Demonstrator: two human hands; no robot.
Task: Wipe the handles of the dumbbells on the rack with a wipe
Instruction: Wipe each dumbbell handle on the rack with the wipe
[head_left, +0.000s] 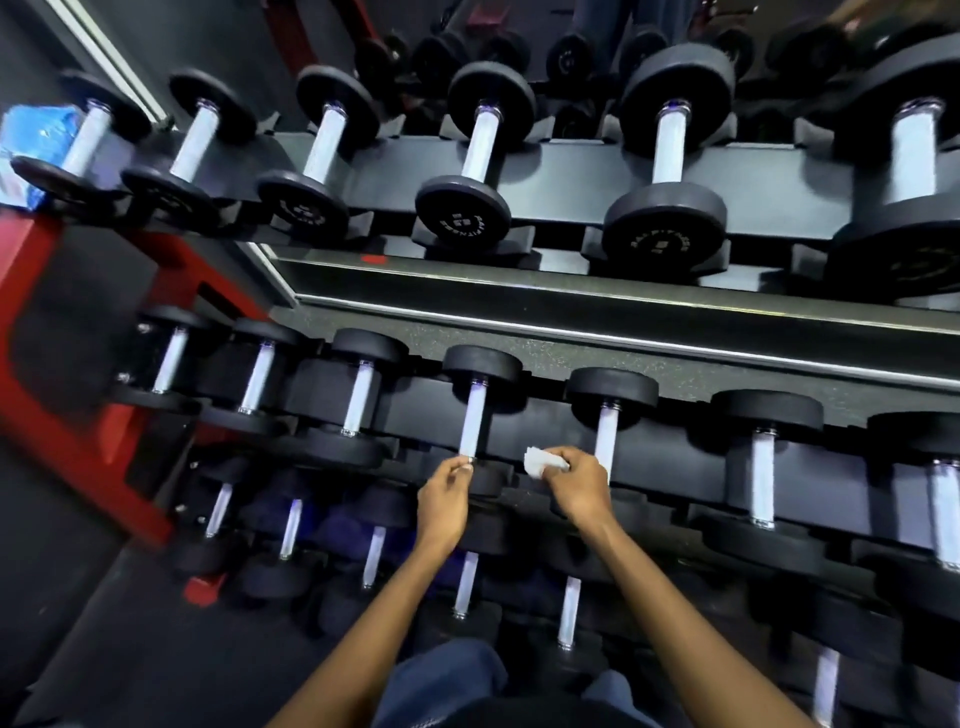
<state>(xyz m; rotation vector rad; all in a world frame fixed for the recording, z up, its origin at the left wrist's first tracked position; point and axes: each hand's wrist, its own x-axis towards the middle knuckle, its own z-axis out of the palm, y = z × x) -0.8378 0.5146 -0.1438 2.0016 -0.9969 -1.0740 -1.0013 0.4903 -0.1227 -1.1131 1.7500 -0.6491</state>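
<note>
Hands low centre, at middle row of rack (597, 200): right hand (577, 486) pinching crumpled white wipe (540, 461), just at 9 o'clock of dumbbell handle (605, 435); left hand (443, 496) curled, fingertips (464, 466) on near end of next handle (474, 418). Top row dumbbells at 12 o'clock; blue packet (34, 137) at 10 o'clock, far left

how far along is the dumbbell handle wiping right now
Done: nothing provable; a single picture can't show which handles are already wiped. In hand: the right hand pinches the white wipe beside a middle-row handle, while the left hand touches the neighbouring handle. Left: possibly the other handles on the rack.
</note>
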